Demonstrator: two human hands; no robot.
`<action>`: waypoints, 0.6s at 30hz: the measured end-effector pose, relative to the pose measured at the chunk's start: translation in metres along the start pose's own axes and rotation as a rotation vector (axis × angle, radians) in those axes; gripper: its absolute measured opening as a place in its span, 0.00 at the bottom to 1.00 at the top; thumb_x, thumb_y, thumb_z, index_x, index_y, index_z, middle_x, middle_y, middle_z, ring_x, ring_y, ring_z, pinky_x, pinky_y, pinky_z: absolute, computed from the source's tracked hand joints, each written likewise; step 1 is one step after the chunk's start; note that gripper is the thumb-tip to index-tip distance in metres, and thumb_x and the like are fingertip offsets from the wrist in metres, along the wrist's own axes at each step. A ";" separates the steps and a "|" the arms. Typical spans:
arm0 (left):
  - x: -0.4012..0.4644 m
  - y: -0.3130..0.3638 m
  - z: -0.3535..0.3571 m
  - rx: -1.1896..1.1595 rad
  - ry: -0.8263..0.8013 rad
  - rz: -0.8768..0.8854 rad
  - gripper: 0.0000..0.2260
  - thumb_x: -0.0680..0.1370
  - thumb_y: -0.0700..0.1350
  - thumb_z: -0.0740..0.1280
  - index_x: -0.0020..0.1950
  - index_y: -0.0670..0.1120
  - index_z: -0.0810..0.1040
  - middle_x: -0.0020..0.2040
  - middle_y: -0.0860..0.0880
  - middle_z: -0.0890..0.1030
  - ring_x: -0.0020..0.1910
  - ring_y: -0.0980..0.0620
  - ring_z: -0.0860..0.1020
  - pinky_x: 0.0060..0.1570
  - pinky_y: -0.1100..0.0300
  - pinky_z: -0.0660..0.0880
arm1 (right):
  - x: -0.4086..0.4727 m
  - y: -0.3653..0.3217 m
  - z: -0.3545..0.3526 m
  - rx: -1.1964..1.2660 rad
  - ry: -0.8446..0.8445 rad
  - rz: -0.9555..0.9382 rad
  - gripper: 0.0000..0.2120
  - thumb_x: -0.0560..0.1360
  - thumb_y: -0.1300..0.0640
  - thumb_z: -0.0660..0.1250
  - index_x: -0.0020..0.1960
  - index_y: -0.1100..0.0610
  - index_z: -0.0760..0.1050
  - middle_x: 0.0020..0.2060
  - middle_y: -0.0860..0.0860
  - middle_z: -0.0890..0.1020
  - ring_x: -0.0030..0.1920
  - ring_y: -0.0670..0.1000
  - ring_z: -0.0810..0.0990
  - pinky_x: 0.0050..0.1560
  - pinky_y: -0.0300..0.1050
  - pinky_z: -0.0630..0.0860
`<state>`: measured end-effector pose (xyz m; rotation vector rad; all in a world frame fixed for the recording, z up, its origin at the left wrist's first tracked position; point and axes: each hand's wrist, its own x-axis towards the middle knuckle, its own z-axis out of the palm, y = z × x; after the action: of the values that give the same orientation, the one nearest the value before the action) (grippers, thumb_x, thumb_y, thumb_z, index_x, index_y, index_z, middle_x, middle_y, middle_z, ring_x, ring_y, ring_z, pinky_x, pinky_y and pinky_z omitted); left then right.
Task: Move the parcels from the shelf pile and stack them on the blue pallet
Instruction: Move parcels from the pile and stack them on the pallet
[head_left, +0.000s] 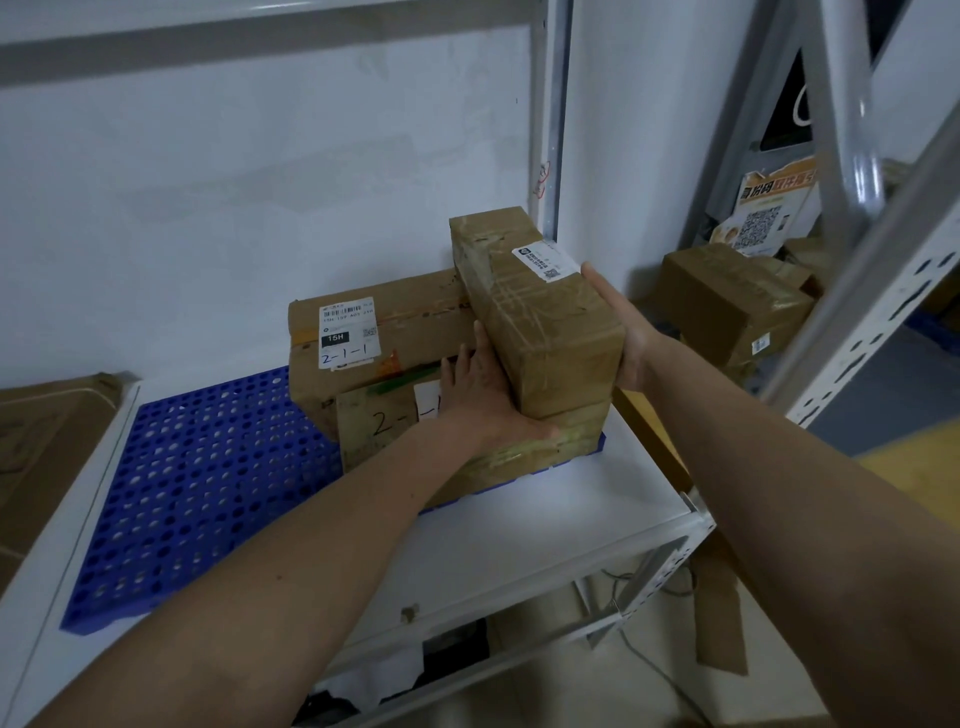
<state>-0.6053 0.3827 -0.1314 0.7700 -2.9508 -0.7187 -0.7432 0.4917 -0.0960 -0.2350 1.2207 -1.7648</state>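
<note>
Cardboard, tape-slick and stiff, the long parcel (540, 312) looks light — left hand (480, 395) flat at its 9 o'clock side, right hand (621, 332) curled round 3 o'clock — best clamped low over the blue pallet (208, 493).

Both hands on the taped parcel (535, 312): left hand (480, 395) flat against its side, right hand (621, 332) cupping the other. It sits atop two boxes (384, 358) on the blue pallet (197, 488).

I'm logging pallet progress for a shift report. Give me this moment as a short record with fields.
held parcel: taped brown box, between both hands, atop the stack
left hand: flat against the box's left side
right hand: on its right side
below: parcel marked 2-1
behind: labelled carton
surface: blue pallet
</note>
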 end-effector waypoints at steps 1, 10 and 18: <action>0.000 -0.001 0.001 0.007 -0.001 0.003 0.67 0.61 0.67 0.74 0.73 0.42 0.25 0.78 0.47 0.39 0.77 0.46 0.43 0.74 0.47 0.37 | 0.000 0.000 0.000 -0.001 -0.004 0.003 0.21 0.74 0.35 0.60 0.54 0.49 0.81 0.55 0.53 0.83 0.53 0.53 0.83 0.41 0.45 0.81; 0.000 -0.003 -0.001 0.009 -0.014 0.008 0.67 0.61 0.67 0.74 0.72 0.42 0.24 0.78 0.47 0.42 0.77 0.47 0.46 0.74 0.47 0.39 | -0.008 0.000 0.006 -0.042 0.030 -0.010 0.22 0.75 0.35 0.59 0.45 0.49 0.84 0.53 0.54 0.84 0.51 0.54 0.84 0.42 0.46 0.82; -0.005 0.000 -0.005 0.006 -0.008 0.019 0.66 0.62 0.64 0.76 0.73 0.42 0.26 0.78 0.46 0.47 0.77 0.47 0.48 0.75 0.46 0.42 | -0.014 -0.002 0.004 -0.140 0.069 -0.002 0.22 0.76 0.34 0.56 0.53 0.48 0.79 0.49 0.54 0.85 0.47 0.53 0.85 0.40 0.44 0.81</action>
<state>-0.6006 0.3827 -0.1269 0.7400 -2.9645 -0.7139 -0.7347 0.5006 -0.0876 -0.2586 1.3958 -1.7035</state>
